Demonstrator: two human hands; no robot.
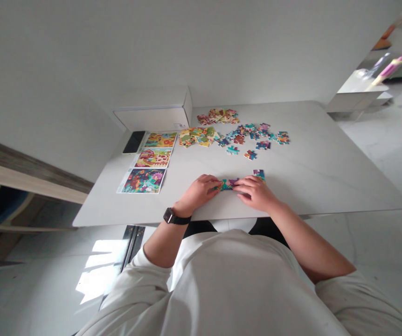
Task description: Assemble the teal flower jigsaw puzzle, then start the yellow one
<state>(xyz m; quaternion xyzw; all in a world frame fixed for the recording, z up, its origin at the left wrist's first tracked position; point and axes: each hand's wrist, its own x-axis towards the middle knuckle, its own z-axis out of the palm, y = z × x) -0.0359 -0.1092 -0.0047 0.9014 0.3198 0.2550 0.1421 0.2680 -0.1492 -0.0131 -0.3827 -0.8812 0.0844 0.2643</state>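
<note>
Near the front edge of the table, a short row of jigsaw puzzle pieces [228,185] in green and purple lies flat between my hands. My left hand [203,190], with a dark watch on its wrist, grips the row's left end with bent fingers. At the other end, the fingers of my right hand [256,193] are closed on the row and hide part of it. Just beyond the right hand's knuckles shows a dark blue and purple puzzle piece [259,174]; whether it joins the row is hidden.
Loose dark puzzle pieces [253,133] lie farther back, with yellow-green pieces [201,136] and reddish pieces [222,115] in piles. On the left are a picture sheet [164,179] with three scenes and a phone [134,142]. A white box [152,119] stands against the wall.
</note>
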